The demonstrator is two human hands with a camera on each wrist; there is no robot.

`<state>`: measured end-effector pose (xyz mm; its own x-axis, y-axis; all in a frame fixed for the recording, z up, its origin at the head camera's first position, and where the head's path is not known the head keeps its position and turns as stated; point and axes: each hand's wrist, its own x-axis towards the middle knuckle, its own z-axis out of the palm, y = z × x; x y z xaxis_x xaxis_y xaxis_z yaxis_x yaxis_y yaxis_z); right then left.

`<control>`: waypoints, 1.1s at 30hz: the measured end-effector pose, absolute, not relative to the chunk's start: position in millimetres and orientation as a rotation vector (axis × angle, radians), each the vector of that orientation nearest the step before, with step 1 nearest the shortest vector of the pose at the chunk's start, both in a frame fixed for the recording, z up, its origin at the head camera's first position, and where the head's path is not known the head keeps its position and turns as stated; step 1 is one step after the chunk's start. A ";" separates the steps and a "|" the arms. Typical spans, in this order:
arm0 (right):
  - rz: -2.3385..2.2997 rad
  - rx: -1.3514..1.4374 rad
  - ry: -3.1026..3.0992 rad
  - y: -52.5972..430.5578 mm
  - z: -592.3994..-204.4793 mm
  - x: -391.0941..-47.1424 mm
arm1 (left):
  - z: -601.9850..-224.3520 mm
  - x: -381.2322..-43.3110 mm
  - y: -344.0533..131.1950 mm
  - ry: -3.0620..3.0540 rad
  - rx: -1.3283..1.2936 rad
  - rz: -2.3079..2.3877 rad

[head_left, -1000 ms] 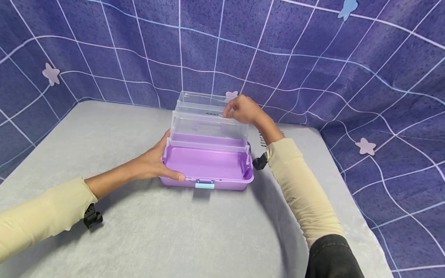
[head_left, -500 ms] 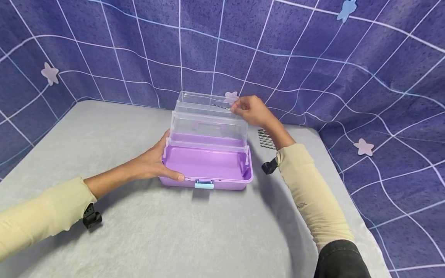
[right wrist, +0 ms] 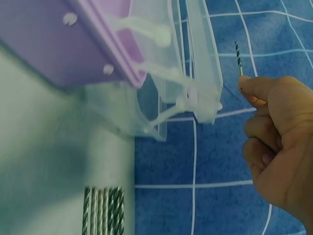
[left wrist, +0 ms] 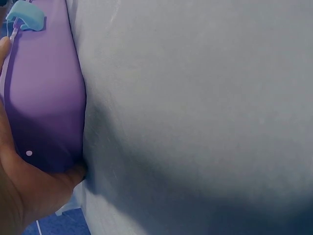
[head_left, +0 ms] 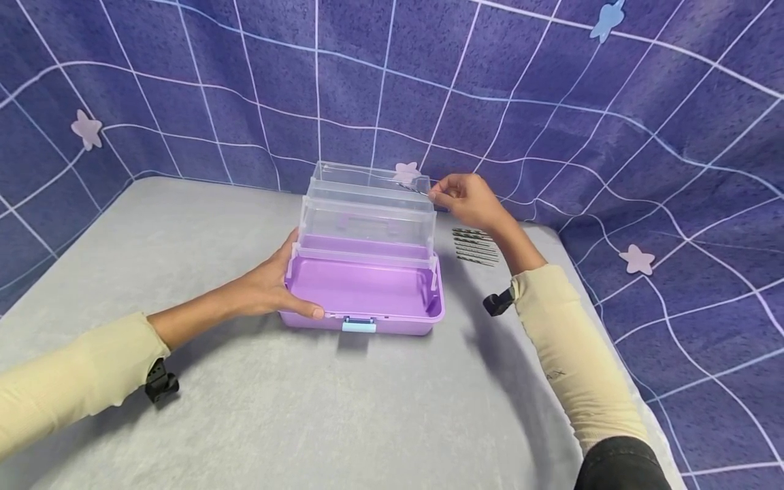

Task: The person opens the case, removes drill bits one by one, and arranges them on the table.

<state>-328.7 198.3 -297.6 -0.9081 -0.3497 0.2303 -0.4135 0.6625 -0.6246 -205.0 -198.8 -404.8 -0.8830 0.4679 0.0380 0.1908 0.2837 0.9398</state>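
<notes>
A purple storage box (head_left: 367,292) stands open on the grey table (head_left: 245,408), its clear trays (head_left: 367,204) folded out in tiers behind the base. My left hand (head_left: 275,286) grips the box's left front corner, thumb along the rim; the left wrist view shows the purple box (left wrist: 44,88) against my palm. My right hand (head_left: 468,201) is at the right end of the top tray and pinches a thin drill bit (head_left: 412,188) that points toward the tray. The right wrist view shows the drill bit (right wrist: 238,58) sticking up from my fingertips (right wrist: 254,90) beside the clear trays (right wrist: 195,73).
Several more drill bits (head_left: 474,245) lie in a row on the table right of the box, also seen as drill bits (right wrist: 103,210) in the right wrist view. A light blue latch (head_left: 359,325) sits on the box front. A blue grid-patterned cloth (head_left: 551,102) walls the table's back and sides.
My right hand has drawn back to the right, from over the top tray to beside its right end, carrying the drill bit. The left hand and box have stayed put.
</notes>
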 end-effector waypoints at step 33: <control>0.863 0.432 -2.932 327.0 -354.9 -292.5 | -405.5 -204.1 -199.2 2.309 0.595 1.641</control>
